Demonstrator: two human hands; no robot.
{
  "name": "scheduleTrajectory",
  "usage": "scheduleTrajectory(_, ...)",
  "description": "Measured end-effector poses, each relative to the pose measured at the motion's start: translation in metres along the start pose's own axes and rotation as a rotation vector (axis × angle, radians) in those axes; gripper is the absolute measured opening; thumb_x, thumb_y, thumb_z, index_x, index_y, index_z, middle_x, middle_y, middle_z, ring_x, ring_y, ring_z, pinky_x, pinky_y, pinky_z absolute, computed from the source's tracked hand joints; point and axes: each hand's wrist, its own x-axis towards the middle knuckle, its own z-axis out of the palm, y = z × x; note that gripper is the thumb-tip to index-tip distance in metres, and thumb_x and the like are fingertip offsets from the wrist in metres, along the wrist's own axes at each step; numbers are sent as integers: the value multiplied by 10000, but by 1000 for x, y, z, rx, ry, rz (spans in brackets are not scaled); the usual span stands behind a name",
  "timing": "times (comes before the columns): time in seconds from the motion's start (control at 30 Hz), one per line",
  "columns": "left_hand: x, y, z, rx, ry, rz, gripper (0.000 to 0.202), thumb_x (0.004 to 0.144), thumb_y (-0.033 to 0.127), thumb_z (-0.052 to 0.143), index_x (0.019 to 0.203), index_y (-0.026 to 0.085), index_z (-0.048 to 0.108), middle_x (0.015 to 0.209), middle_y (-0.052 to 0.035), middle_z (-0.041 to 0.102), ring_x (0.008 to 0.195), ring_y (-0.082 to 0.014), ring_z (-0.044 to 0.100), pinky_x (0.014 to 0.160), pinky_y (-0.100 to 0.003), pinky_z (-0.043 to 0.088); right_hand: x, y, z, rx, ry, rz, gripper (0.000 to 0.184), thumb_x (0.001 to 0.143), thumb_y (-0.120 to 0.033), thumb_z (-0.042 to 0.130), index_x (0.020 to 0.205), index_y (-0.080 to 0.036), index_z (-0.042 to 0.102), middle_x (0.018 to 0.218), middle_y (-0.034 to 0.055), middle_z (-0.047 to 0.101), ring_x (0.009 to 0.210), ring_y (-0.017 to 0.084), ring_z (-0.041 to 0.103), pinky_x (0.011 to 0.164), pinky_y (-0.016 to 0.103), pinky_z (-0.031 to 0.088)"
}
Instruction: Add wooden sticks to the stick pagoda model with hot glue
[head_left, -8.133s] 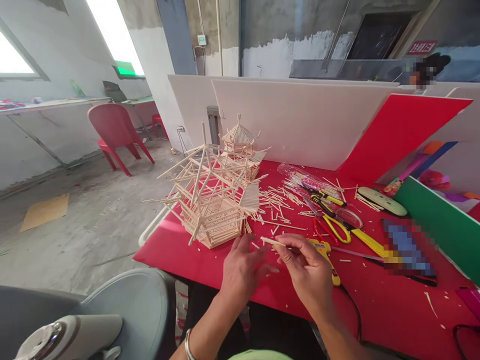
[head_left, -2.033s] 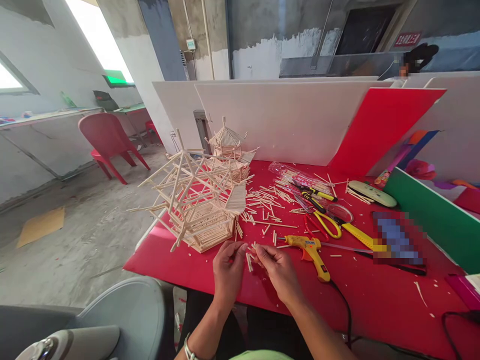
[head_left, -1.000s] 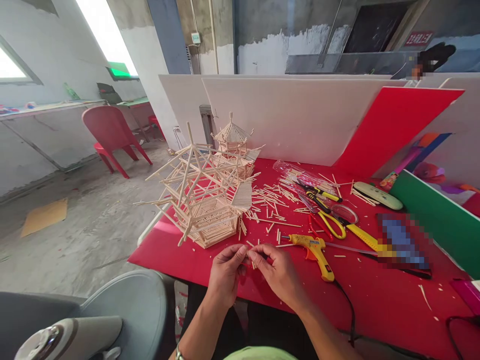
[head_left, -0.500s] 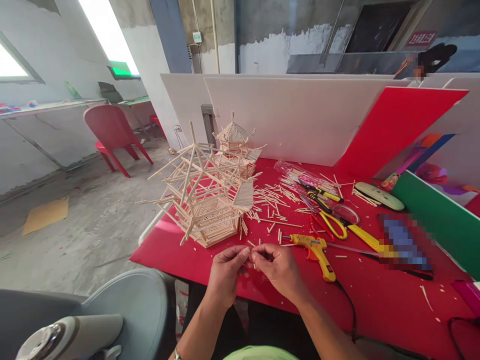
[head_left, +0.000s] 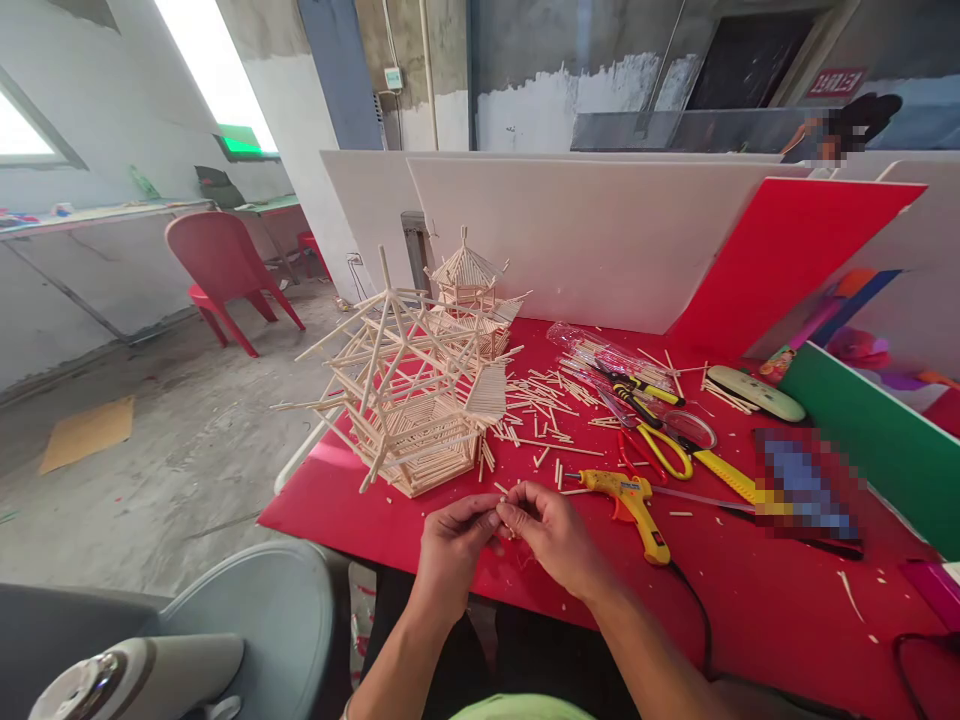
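My left hand point(head_left: 454, 545) and my right hand point(head_left: 546, 528) meet over the front of the red table point(head_left: 592, 620), fingertips pinched together. Between them is something small and pale, perhaps a bit of stick, mostly covered by the fingers. Just beyond stands an open pavilion frame of thin wooden sticks point(head_left: 405, 400), with slatted panels low down and bare poles on top. Behind it rises a smaller stick pagoda point(head_left: 469, 275) with a finished roof. A yellow glue gun point(head_left: 630, 505) lies right of my right hand, its nozzle pointing left.
Loose wooden sticks point(head_left: 544, 400) are scattered past the hands. Yellow-handled scissors point(head_left: 666, 450), a yellow utility knife point(head_left: 724, 475), pliers point(head_left: 637, 395) and a tape roll point(head_left: 694, 430) lie to the right. A steel flask point(head_left: 165, 675) stands on a grey stool point(head_left: 292, 610) at lower left. Another person point(head_left: 840, 135) is behind the white boards.
Both hands stay together at almost the same spot; the fingertips have shifted slightly around the small piece. The models and tools have not moved on the table.
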Motion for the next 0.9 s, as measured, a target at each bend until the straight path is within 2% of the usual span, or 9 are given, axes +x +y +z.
scheduleTrajectory(0.2,-3,-5,2,75,-18,120,153,703,262,764,819,162,770,657,-24,667,614,-126,592,581,-225,509,-4,6,5,-209,77,-135,266,906,-440,521,774,-210,508,727,-12,589,675,137,565,619,247,454)
scheduleTrajectory(0.37,-4,-3,4,30,-48,49,258,770,324,707,985,190,754,801,-45,660,703,-147,604,626,-262,538,-1,6,4,-284,136,-180,255,926,-432,478,792,-217,506,762,2,598,687,149,569,620,251,451)
scheduleTrajectory(0.43,-3,-2,5,62,-63,54,267,768,341,707,982,190,762,869,-61,653,731,-157,613,633,-269,543,-1,6,4,-373,152,-209,238,926,-409,482,787,-218,512,770,11,611,704,158,573,629,255,445)
scheduleTrajectory(0.57,-1,-7,6,144,34,184,173,729,314,747,822,173,787,837,-58,653,729,-168,626,638,-259,540,-4,12,11,-549,293,-308,164,933,-341,463,819,-226,493,798,24,609,739,175,575,646,266,443)
scheduleTrajectory(0.67,-1,-15,7,92,93,179,177,728,314,749,826,171,784,806,-52,675,696,-158,618,637,-260,536,-6,18,17,-602,369,-373,135,943,-311,442,848,-228,490,804,27,592,743,175,576,645,266,452)
scheduleTrajectory(0.8,-3,-17,8,11,172,77,227,670,321,794,812,145,772,745,-58,712,646,-141,607,606,-239,519,-4,16,15,-538,388,-418,79,919,-296,509,893,-223,523,834,31,608,773,166,597,673,259,479)
scheduleTrajectory(0.9,-2,-12,7,-12,194,53,271,600,291,841,812,149,752,737,-56,725,645,-141,622,563,-209,494,-1,6,9,-448,300,-410,118,901,-282,553,1001,-223,577,874,31,640,781,153,617,652,237,491)
